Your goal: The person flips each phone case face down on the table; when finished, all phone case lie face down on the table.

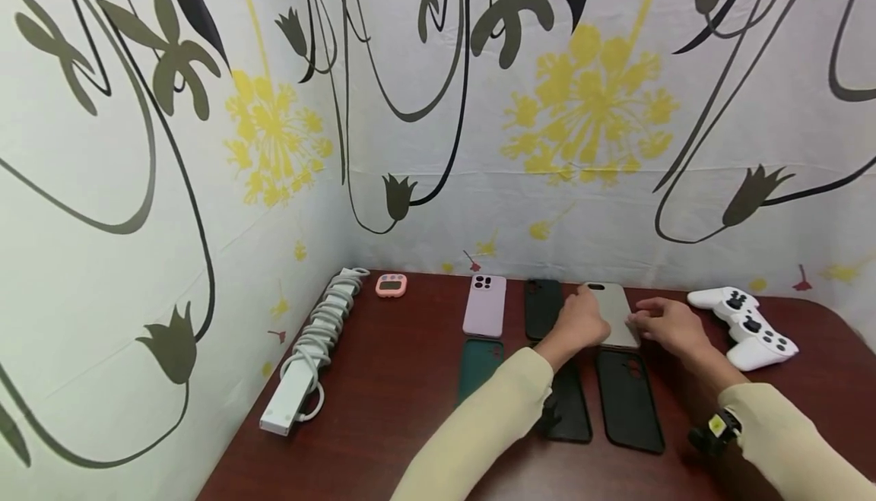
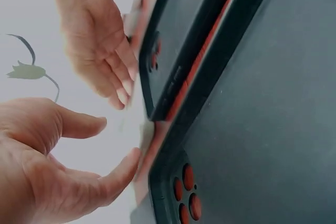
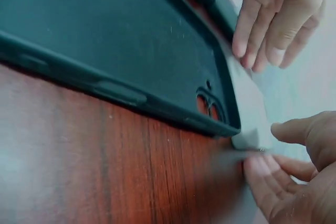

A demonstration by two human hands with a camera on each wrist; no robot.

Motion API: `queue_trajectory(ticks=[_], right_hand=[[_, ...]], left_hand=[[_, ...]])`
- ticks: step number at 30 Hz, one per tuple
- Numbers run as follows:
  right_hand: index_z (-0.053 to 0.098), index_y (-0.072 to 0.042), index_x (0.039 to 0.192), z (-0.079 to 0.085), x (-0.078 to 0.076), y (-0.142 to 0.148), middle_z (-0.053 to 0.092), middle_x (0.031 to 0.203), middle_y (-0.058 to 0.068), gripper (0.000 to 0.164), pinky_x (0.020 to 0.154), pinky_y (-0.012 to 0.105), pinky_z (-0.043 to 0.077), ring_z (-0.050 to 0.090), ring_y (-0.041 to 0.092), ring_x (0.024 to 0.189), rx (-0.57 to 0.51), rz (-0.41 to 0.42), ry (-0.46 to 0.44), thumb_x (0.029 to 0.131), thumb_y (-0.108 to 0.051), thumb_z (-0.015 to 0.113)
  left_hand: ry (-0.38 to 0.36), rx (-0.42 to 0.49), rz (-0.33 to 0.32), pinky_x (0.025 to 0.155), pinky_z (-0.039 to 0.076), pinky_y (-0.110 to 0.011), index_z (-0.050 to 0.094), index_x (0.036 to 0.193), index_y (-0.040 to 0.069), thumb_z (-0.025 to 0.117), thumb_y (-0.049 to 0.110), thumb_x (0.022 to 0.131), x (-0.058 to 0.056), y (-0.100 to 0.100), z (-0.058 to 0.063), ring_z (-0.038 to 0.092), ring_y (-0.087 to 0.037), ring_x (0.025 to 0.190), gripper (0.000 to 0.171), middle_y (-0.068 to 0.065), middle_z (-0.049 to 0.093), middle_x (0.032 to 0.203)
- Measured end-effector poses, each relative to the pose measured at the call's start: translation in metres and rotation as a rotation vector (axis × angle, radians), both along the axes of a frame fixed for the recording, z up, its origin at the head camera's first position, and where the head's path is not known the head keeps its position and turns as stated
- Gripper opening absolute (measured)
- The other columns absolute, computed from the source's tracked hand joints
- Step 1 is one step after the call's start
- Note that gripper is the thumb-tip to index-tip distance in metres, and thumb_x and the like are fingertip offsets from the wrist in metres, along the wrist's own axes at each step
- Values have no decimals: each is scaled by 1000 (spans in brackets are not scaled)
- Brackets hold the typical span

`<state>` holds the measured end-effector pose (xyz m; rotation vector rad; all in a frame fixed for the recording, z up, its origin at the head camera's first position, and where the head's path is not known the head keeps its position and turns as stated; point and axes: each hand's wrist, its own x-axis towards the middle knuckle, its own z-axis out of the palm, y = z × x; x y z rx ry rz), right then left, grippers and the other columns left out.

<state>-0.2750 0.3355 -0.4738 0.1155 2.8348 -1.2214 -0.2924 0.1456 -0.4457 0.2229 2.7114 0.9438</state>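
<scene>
A beige phone case (image 1: 613,311) lies in the back row on the table, a cutout at its top. My left hand (image 1: 582,320) is over its left side, covering part of that edge. My right hand (image 1: 671,324) is at its right edge. In the left wrist view, the left hand (image 2: 63,169) has its thumb and fingers spread apart. In the right wrist view, the right hand (image 3: 294,171) has fingertips right at the beige case's edge, the thumb apart from them. A black phone case (image 3: 121,56) lies in front of the beige one.
Left of my hands lie a lilac case (image 1: 484,307), a dark case (image 1: 543,308), a green case (image 1: 479,368) and a black case (image 1: 570,410). A white game controller (image 1: 749,328) is at right. A cord-wrapped power strip (image 1: 290,394) and pink timer (image 1: 391,286) are at left.
</scene>
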Motion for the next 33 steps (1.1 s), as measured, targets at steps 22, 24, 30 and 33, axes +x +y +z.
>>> queue_trajectory(ticks=[22, 24, 30, 33], right_hand=[[35, 13, 156, 9, 82, -16, 39, 158, 38, 70, 94, 33, 63, 61, 37, 131, -235, -12, -265, 114, -43, 43], [33, 14, 156, 7, 89, -17, 39, 157, 39, 67, 95, 36, 63, 62, 35, 129, -264, -11, -300, 114, -38, 43], [22, 16, 158, 6, 105, -18, 32, 158, 43, 71, 102, 44, 60, 55, 46, 136, -341, -9, -414, 114, -36, 44], [15, 17, 160, 8, 112, -18, 25, 159, 45, 75, 107, 50, 57, 43, 54, 144, -382, 1, -466, 115, -37, 42]], left_hand=[[-572, 854, -73, 119, 48, -54, 34, 161, 2, 72, 20, 102, 77, -76, 10, 50, -36, 148, 73, -18, 46, 161], [-630, 898, -96, 122, 45, -55, 34, 161, 1, 69, 16, 103, 82, -81, 7, 45, -38, 152, 70, -19, 45, 162], [-717, 993, -99, 126, 36, -60, 31, 161, -4, 63, 6, 101, 95, -80, 5, 28, -46, 160, 69, -24, 33, 169], [-735, 1000, -75, 127, 33, -61, 30, 162, -4, 62, 5, 100, 101, -75, 4, 20, -49, 161, 70, -23, 25, 172]])
